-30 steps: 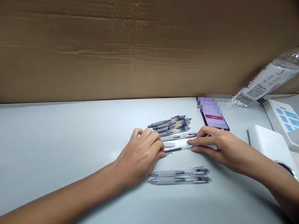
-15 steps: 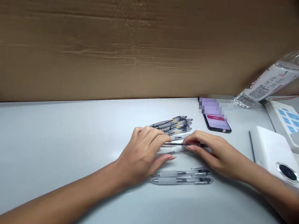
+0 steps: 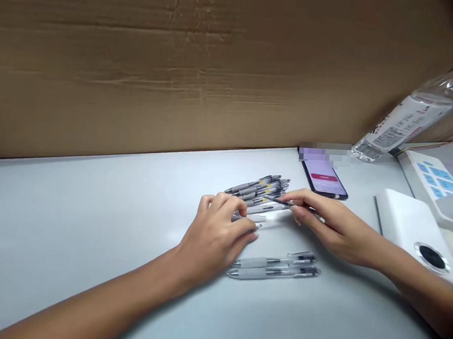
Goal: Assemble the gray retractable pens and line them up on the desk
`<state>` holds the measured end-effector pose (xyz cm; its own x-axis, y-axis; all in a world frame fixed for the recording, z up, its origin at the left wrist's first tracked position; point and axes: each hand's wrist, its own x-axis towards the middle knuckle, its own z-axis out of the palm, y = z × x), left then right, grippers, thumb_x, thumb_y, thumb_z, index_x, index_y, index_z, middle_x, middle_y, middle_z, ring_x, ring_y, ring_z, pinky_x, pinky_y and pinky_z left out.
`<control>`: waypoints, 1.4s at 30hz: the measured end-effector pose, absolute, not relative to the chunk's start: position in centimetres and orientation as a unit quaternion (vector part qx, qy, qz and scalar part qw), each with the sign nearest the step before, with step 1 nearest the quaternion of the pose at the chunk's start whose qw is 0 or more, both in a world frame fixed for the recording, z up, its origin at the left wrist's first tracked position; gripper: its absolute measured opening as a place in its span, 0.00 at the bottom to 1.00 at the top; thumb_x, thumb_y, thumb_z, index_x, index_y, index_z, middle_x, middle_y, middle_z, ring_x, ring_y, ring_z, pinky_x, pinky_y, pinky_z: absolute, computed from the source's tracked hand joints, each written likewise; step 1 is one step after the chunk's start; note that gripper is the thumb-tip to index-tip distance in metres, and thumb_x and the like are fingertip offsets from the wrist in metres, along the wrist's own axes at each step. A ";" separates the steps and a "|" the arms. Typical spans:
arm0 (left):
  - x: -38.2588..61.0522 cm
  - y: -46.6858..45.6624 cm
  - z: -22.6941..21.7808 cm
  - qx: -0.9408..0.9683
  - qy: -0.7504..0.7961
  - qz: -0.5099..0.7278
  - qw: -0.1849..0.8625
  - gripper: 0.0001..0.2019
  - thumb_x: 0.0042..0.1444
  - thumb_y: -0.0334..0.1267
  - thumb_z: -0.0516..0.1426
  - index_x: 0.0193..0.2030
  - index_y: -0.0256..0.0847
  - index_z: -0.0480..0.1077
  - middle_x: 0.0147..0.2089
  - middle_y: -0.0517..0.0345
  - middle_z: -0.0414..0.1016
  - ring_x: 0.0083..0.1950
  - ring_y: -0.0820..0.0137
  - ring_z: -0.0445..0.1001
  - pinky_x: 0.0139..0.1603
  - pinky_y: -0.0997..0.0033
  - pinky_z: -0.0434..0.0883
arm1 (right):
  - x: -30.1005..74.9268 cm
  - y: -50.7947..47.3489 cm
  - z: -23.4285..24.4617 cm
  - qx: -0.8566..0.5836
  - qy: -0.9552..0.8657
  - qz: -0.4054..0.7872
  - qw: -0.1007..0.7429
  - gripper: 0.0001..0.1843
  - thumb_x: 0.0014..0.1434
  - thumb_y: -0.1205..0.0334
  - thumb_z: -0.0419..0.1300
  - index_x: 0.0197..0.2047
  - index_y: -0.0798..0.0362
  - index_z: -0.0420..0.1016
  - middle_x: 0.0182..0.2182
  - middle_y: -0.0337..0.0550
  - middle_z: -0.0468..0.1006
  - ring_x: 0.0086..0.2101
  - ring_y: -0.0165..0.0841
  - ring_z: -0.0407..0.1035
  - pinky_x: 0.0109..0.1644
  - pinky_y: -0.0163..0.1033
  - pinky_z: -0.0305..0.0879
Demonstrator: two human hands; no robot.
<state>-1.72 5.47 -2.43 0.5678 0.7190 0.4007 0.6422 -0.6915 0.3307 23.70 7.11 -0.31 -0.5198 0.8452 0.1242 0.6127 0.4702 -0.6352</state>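
Black pen refill (image 3: 281,201), pinched in right hand (image 3: 332,228), left hand (image 3: 213,237) over pen barrel (image 3: 249,217)

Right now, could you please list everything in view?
Corrugated cardboard sheet: one, brown, behind table.
Tabletop: one, pale grey, beneath everything.
Grey-gripped retractable pens: several, grey, clustered mid-table.
Matching pens: two, grey, front of table.
Smartphone: one, black, right of cluster.
Plastic water bottle: one, clear, tilted upper right.
Rounded box with black disc: one, white, right.
Panel with blue tiles: one, white, far right.
Left hand: one, beside cluster.
Right hand: one, pinching slim dark pen.
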 end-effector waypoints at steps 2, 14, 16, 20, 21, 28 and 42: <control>-1.5 5.4 -2.5 0.883 0.386 0.254 0.080 0.06 0.64 0.35 0.55 0.37 0.44 0.74 0.43 0.54 0.71 0.46 0.63 0.64 0.45 0.58 0.57 | 24.0 7.3 0.1 -0.424 -0.855 0.243 0.171 0.13 0.69 0.56 0.49 0.52 0.46 0.68 0.45 0.44 0.75 0.44 0.38 0.69 0.47 0.42 0.64; -1.5 5.5 -2.7 0.886 0.357 0.287 0.067 0.08 0.64 0.31 0.53 0.35 0.38 0.71 0.39 0.54 0.72 0.41 0.67 0.64 0.42 0.62 0.57 | 26.1 7.9 1.2 -0.408 -0.896 0.177 -0.011 0.23 0.68 0.60 0.45 0.62 0.29 0.65 0.33 0.42 0.70 0.33 0.37 0.65 0.38 0.41 0.62; -1.6 5.5 -2.7 0.884 0.354 0.297 0.066 0.07 0.64 0.30 0.53 0.35 0.38 0.70 0.39 0.54 0.72 0.41 0.67 0.64 0.42 0.62 0.57 | 26.0 7.9 1.1 -0.407 -0.898 0.169 -0.013 0.23 0.68 0.60 0.45 0.61 0.30 0.66 0.33 0.42 0.70 0.33 0.37 0.65 0.38 0.41 0.61; -1.7 5.6 -2.7 0.881 0.355 0.306 0.068 0.07 0.64 0.29 0.53 0.36 0.38 0.70 0.39 0.54 0.72 0.42 0.67 0.65 0.43 0.62 0.57 | 25.8 7.8 0.9 -0.404 -0.899 0.168 -0.002 0.23 0.68 0.60 0.45 0.61 0.31 0.67 0.34 0.42 0.70 0.33 0.37 0.65 0.37 0.41 0.61; -1.7 5.6 -2.7 0.881 0.353 0.308 0.068 0.07 0.64 0.29 0.53 0.36 0.38 0.70 0.39 0.54 0.72 0.42 0.67 0.65 0.43 0.62 0.57 | 25.8 7.8 0.9 -0.405 -0.899 0.169 -0.001 0.22 0.69 0.59 0.45 0.61 0.31 0.67 0.34 0.42 0.70 0.33 0.37 0.65 0.37 0.41 0.61; -1.8 5.7 -2.6 0.882 0.342 0.313 0.085 0.06 0.64 0.30 0.53 0.37 0.38 0.71 0.39 0.54 0.72 0.42 0.67 0.65 0.43 0.62 0.58 | 25.6 7.7 1.0 -0.399 -0.901 0.173 0.006 0.23 0.69 0.59 0.44 0.63 0.33 0.65 0.33 0.42 0.69 0.33 0.37 0.64 0.37 0.40 0.60; -1.8 5.8 -2.5 0.878 0.338 0.329 0.081 0.06 0.64 0.30 0.53 0.38 0.40 0.71 0.40 0.53 0.73 0.43 0.66 0.67 0.44 0.63 0.59 | 25.8 7.7 1.0 -0.395 -0.899 0.187 0.034 0.24 0.68 0.63 0.46 0.62 0.35 0.67 0.33 0.43 0.69 0.33 0.36 0.64 0.38 0.40 0.61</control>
<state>-1.84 5.80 -2.45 0.5548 0.6475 0.5225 0.5404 -0.7579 0.3654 25.85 7.72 0.96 -0.6863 0.7223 -0.0858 0.6966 0.6188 -0.3630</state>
